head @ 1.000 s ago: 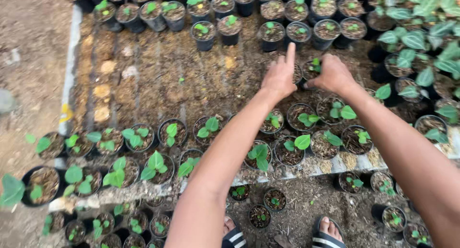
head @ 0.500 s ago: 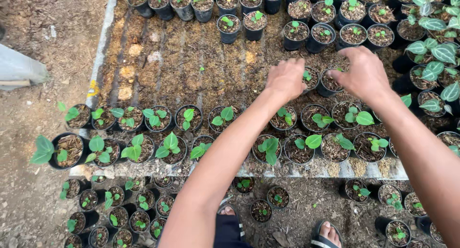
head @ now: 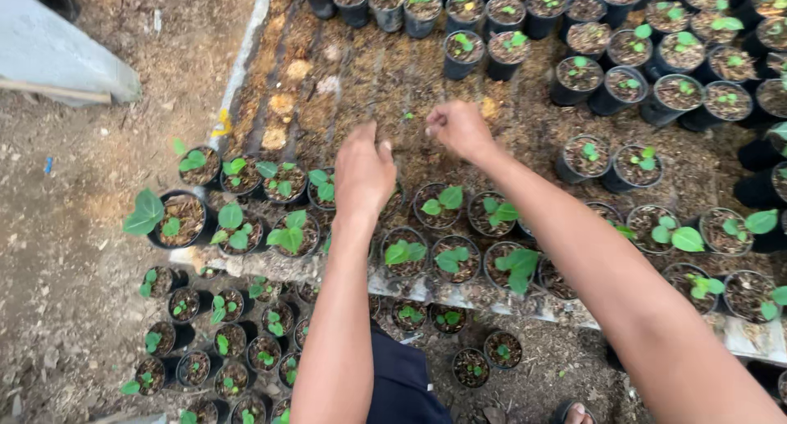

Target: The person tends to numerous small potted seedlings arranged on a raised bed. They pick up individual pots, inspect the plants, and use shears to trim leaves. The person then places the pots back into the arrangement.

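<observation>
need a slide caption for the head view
Left hand and right hand reach over seedling pots on a soil bed.

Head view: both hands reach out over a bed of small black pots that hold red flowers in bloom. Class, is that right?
Not quite. The head view shows the left hand and right hand over small black pots, but these hold green-leaved seedlings, not red flowers; no blooms are visible.

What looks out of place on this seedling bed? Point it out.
A lone small green seedling lies loose on the bare brown soil, outside any black plastic pot, just beyond the right hand. Everything else sits potted.
</observation>
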